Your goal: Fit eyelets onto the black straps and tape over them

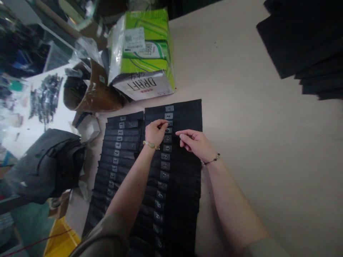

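The person wore a top with loose sleeves in a dull green-brown color, and the left sleeve (pixel 103 239) and right sleeve (pixel 264 249) both looked soft. Just behind the left hand (pixel 155 132) sat a bracelet of big pale beads (pixel 150 144). Just behind the right hand (pixel 197 143) sat a thin bracelet of small dark beads (pixel 211 160).

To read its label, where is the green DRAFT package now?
The green DRAFT package lies at top centre of the head view, just beyond the overlapping black pieces.
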Demonstrator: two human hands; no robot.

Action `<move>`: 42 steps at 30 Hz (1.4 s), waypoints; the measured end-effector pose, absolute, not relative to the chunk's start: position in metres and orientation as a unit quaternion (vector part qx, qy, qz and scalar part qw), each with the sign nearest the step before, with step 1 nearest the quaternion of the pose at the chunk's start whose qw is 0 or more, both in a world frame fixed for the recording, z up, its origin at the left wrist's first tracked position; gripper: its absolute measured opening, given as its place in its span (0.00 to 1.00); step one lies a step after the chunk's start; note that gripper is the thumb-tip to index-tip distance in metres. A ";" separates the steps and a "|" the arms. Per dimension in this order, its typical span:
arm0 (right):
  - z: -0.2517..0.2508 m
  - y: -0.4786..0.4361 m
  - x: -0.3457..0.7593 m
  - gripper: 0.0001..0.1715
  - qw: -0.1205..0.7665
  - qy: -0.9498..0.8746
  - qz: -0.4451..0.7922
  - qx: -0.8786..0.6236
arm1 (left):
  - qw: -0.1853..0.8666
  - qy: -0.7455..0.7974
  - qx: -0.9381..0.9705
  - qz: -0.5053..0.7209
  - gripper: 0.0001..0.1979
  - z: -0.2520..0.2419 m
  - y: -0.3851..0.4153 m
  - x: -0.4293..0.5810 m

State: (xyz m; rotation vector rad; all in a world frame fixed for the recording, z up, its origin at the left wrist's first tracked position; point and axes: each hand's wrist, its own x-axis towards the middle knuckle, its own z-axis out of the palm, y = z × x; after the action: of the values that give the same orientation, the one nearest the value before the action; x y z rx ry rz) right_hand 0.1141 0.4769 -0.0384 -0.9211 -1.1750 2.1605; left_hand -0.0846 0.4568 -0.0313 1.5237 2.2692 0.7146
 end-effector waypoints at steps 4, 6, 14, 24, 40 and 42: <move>-0.038 0.477 0.114 0.20 0.254 -0.436 0.795 -0.338 | 0.121 0.789 0.539 0.268 0.10 -0.038 0.456 -0.079; -0.039 0.477 0.114 0.20 0.256 -0.437 0.793 -0.338 | 0.104 0.777 0.561 0.266 0.09 -0.039 0.455 -0.077; -0.039 0.477 0.114 0.21 0.255 -0.435 0.794 -0.340 | 0.114 0.814 0.503 0.266 0.06 -0.037 0.457 -0.076; -0.037 0.477 0.114 0.20 0.255 -0.433 0.796 -0.339 | 0.105 0.830 0.471 0.278 0.07 -0.043 0.460 -0.074; -0.040 0.478 0.113 0.19 0.261 -0.421 0.803 -0.332 | 0.137 0.579 0.781 0.191 0.12 0.004 0.441 -0.060; -0.039 0.479 0.113 0.19 0.261 -0.421 0.804 -0.328 | 0.132 0.573 0.786 0.190 0.12 0.002 0.443 -0.062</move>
State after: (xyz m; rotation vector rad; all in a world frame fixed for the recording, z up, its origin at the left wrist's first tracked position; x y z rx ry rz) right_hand 0.1129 0.4787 -0.0395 -0.8887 -1.1413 2.1774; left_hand -0.0619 0.4426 0.0021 2.2807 1.6639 0.5520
